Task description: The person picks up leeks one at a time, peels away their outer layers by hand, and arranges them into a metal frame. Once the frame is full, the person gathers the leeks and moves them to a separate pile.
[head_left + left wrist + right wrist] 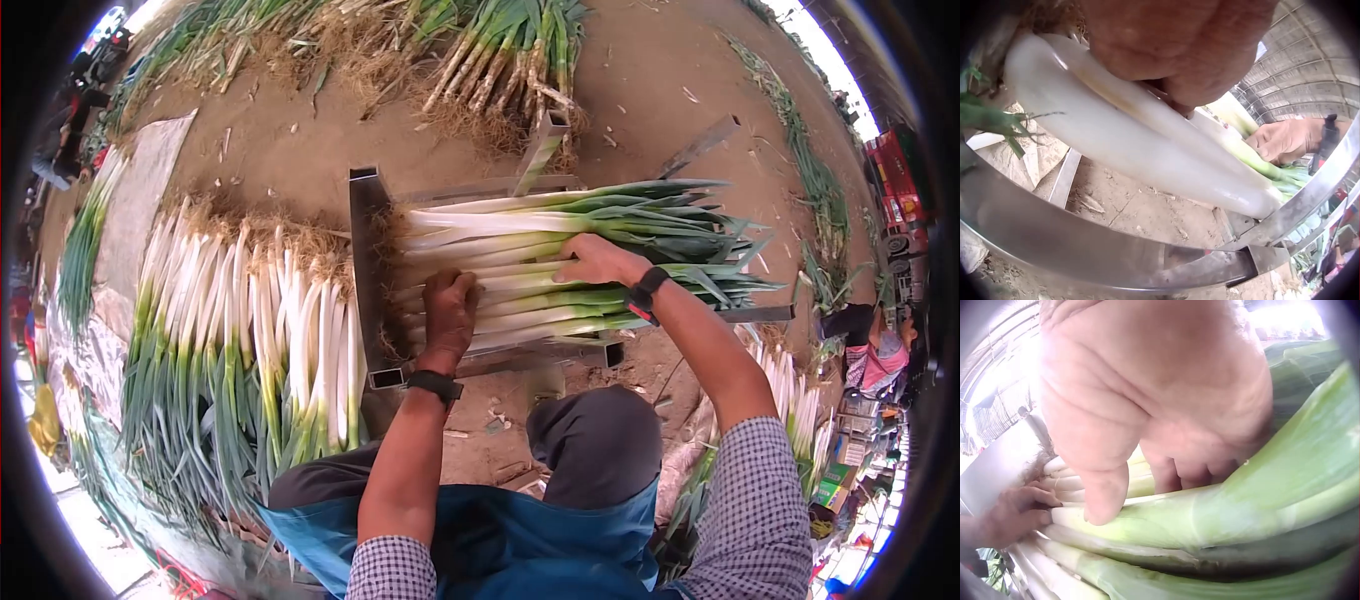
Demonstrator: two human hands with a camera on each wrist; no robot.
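A layer of leeks (500,222) lies across a metal rack (366,270), roots toward its upright left plate and dark green leaves to the right. My left hand (450,312) holds a leek by its white shank near the roots, fingers curled. Farther along, where white turns to green, my right hand (600,262) grips a leek, its thumb on the near side and fingers over the far side in the right wrist view. Two thick white shanks (1129,137) pass below my left hand in the left wrist view, above a metal rail (1116,250).
Left of the rack, a long row of leeks (235,340) lies with roots away from me. More leeks with brown roots (510,60) are heaped beyond. Square metal posts (540,150) stick out at the rack's far side. Another pile (795,400) lies at my right.
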